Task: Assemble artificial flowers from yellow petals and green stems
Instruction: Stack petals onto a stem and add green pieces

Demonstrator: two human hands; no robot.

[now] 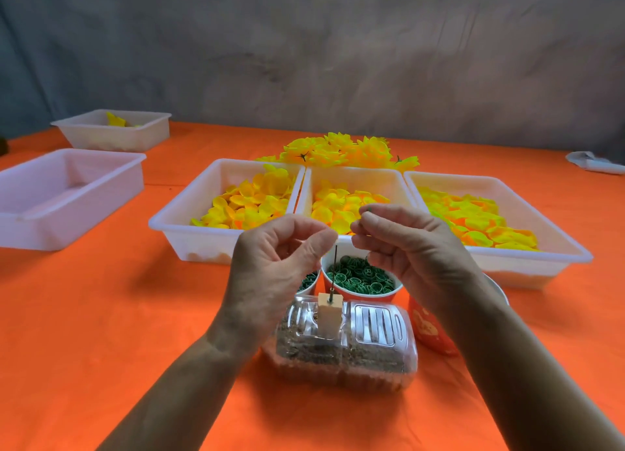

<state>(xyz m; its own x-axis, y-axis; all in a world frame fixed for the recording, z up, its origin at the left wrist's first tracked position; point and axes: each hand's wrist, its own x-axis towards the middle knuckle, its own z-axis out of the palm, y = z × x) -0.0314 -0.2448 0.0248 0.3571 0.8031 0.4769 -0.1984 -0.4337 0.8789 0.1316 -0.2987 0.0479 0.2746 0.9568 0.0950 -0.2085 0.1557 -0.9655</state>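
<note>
Above the thin needle, a small green piece sits pinched in the right hand.
The left hand curls beside it, fingertips together near the needle's tip; yellow petals fill the tray behind.

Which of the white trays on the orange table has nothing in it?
The near-left tray, standing apart from the row of three. The three side-by-side trays hold yellow petals, and the far-left tray has something yellow inside.
</note>
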